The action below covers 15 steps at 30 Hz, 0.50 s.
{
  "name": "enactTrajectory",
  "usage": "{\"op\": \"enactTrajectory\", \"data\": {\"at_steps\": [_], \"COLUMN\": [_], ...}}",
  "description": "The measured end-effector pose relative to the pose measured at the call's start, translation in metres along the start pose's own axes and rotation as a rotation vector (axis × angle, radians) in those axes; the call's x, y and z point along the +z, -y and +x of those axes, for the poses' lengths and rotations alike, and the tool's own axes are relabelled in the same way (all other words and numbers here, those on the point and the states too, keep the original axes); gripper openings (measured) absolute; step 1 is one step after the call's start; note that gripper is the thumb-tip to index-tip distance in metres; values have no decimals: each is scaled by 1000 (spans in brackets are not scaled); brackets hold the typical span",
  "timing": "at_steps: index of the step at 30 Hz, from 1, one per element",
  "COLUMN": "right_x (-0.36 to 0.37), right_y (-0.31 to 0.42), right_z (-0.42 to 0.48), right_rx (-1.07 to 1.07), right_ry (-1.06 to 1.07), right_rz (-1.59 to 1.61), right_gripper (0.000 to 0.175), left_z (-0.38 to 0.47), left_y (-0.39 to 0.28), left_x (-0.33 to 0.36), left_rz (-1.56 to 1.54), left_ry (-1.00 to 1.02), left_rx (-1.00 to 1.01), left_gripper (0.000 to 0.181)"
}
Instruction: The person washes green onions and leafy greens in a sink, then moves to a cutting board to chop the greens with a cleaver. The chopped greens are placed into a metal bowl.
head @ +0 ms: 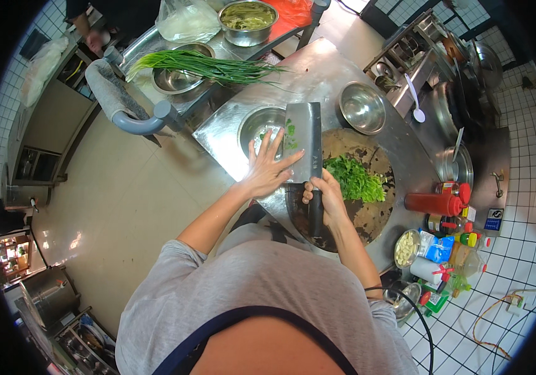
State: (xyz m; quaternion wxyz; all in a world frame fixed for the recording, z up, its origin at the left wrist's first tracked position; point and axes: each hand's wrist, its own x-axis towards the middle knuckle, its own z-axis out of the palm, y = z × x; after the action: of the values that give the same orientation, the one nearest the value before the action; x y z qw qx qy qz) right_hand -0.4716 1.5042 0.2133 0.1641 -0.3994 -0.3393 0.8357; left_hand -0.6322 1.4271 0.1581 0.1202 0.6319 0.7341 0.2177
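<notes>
My right hand (325, 192) grips the black handle of a Chinese cleaver (304, 136), whose broad blade carries bits of chopped greens. With fingers spread, my left hand (270, 164) is at the blade's left side, its fingertips over or against the flat; it holds nothing. Partly behind the blade and fingers is a steel bowl (249, 123) with some green bits inside. Chopped leafy greens (354, 178) lie heaped on a round, worn wooden chopping block (375, 222) to the right of the cleaver.
An empty steel bowl (362, 108) stands beyond the block. Long green chives or scallions (207, 65) lie across another bowl on the side table. Sauce bottles (432, 204) and a bowl of peeled garlic (407, 248) stand at the right. A person's hand (94, 42) shows at upper left.
</notes>
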Motion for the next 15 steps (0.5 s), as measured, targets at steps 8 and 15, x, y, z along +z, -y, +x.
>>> {"op": "enactTrajectory", "data": {"at_steps": [8, 15], "right_x": [-6, -21], "right_y": [3, 11], "right_z": [-25, -56], "right_rx": [36, -22], "right_ry": [9, -35], "right_rz": [-76, -287], "right_gripper": [11, 8], "left_z": [20, 32], "left_y": [23, 39], "left_x": [5, 4], "left_rz": [44, 61], "left_ry": [-42, -129], "left_rx": [-147, -333], "left_gripper": [45, 32]}}
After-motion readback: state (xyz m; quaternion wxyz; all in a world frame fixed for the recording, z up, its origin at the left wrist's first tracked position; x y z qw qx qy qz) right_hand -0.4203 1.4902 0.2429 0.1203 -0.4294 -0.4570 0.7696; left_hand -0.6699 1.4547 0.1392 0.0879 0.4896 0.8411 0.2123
